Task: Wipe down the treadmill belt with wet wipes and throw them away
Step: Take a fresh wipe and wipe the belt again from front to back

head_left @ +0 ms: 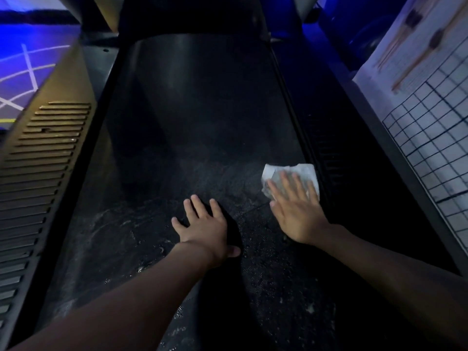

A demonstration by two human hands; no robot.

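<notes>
The black treadmill belt (pixel 192 117) runs away from me down the middle of the view, dusty and streaked with damp marks in its near half. My right hand (pixel 297 211) lies flat, fingers spread, pressing a white wet wipe (pixel 301 171) onto the belt close to its right edge. The wipe is crumpled and greyed with dirt under the fingers. My left hand (pixel 205 229) rests palm down on the belt's middle, fingers apart, with nothing in it.
A ribbed side rail (pixel 43 158) borders the belt on the left and a dark ribbed rail (pixel 326 148) on the right. A white wire-grid panel (pixel 430 153) with a poster stands at the far right. The motor hood (pixel 192 19) rises at the far end.
</notes>
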